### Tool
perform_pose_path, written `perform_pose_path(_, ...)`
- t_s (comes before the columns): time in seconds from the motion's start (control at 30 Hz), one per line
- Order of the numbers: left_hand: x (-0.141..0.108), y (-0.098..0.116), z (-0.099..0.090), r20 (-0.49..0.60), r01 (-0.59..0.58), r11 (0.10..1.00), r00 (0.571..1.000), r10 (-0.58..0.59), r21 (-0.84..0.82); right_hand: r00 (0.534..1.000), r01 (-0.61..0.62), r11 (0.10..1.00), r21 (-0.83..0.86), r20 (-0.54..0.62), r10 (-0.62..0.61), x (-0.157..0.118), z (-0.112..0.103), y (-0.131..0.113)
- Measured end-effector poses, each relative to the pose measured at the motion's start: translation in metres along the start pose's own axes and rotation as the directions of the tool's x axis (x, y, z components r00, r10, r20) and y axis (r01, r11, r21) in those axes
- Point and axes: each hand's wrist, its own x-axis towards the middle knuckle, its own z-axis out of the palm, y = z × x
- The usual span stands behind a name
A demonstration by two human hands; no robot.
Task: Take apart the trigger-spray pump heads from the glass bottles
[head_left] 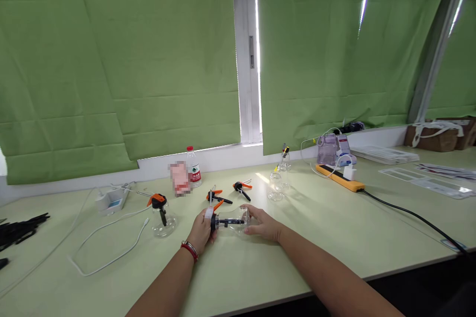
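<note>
Just above the table, a clear bottle (pixel 238 218) lies sideways between both hands, its base to the right. It has a black top with an orange lever, and a black tube runs inside. My left hand (pixel 201 230) is wrapped round the top end, where a white piece also shows. The fingers of my right hand (pixel 265 224) grip the wide base. Two loose black-and-orange bottle tops, a nearer one (pixel 217 197) and a farther one (pixel 242 188), lie behind. To the left stands another clear bottle (pixel 163 223) with its orange-and-black top on.
Empty clear bottles (pixel 275 189) stand behind my right hand. A water bottle (pixel 193 171) is near the wall. White cables (pixel 111 266) cross the left side, near black strips (pixel 22 228). An orange power strip (pixel 340 178) and its black cord (pixel 409 213) lie right.
</note>
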Motion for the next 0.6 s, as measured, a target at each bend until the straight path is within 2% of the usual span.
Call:
perform_pose_path(0.17,-0.0016,0.0010,0.0006,0.002,-0.002,1.000,1.000,0.002,0.009,1.000,0.017,1.000,0.021,-0.007,-0.017,0.0008,0.0006,-0.0030)
perform_pose_path(0.37,0.0011,-0.0006,0.0002,0.013,-0.019,0.998,1.000,0.020,-0.058,1.000,0.016,1.000,-0.004,-0.003,-0.016,0.0011,0.0001,0.0001)
perform_pose_path(0.6,0.0024,-0.0026,-0.0014,-0.023,0.002,0.996,1.000,-0.004,-0.087,0.999,0.019,1.000,0.007,0.037,-0.019,-0.0021,-0.0025,-0.0002)
